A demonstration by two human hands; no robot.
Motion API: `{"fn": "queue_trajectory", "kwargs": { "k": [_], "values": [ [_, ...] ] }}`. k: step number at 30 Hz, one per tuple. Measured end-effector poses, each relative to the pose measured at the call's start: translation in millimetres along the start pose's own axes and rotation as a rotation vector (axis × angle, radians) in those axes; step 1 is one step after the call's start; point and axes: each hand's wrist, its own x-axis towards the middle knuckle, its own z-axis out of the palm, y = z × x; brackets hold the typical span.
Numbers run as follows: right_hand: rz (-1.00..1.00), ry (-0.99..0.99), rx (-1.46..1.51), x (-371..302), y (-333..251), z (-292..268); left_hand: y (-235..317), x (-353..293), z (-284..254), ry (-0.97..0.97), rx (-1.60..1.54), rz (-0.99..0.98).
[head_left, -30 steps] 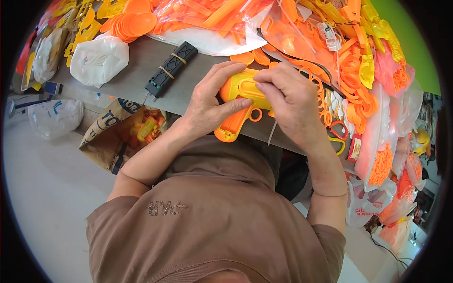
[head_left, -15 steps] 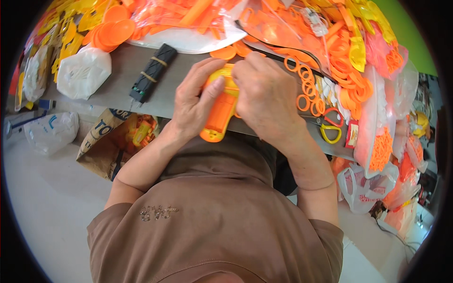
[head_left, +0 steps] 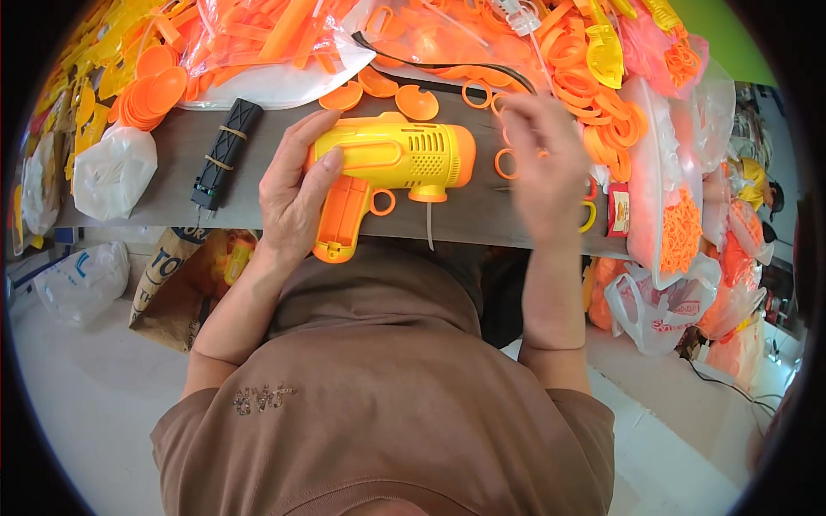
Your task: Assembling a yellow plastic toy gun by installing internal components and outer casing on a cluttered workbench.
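My left hand [head_left: 297,185] grips a yellow and orange toy gun [head_left: 387,159] by its rear, thumb on the near side, fingers over the back. The gun lies sideways with its orange-rimmed front end to the right. Its orange handle points toward me and has an open hollow; a thin pale tube [head_left: 430,225] hangs from a short nozzle under the body. To the right, apart from the gun, my right hand [head_left: 546,163] is blurred over several orange rings [head_left: 506,162] on the table. Whether its fingers hold anything cannot be made out.
A black bar with rubber bands [head_left: 225,155] lies left on the grey table [head_left: 284,211], beside a white plastic bag [head_left: 116,172]. Orange discs [head_left: 417,102] and heaped orange parts [head_left: 267,43] fill the far side. A tub of small orange pieces [head_left: 680,232] stands right.
The toy gun has turned so its side faces up, its front pointing right. My right hand has let go of it and moved right to the rings. The view has shifted slightly.
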Motion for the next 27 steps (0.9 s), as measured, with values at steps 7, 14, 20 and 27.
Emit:
{"fn": "queue_trajectory", "kwargs": {
  "k": [7,14,20,27],
  "values": [
    [0.078,-0.077,-0.696,-13.4,86.9,-50.9,0.6,-1.1,-3.7,0.002,-0.054,-0.018],
    [-0.147,0.059,-0.661,-28.9,85.3,-12.3,0.8,-0.4,-3.4,0.025,-0.048,-0.04],
    [-0.049,0.03,-0.413,-30.4,73.4,-22.8,3.0,-0.9,-3.6,0.027,-0.03,-0.033],
    [0.085,-0.057,-0.594,-26.6,99.3,-35.6,1.2,-0.7,-2.4,0.016,-0.05,-0.032]
  ]
}}
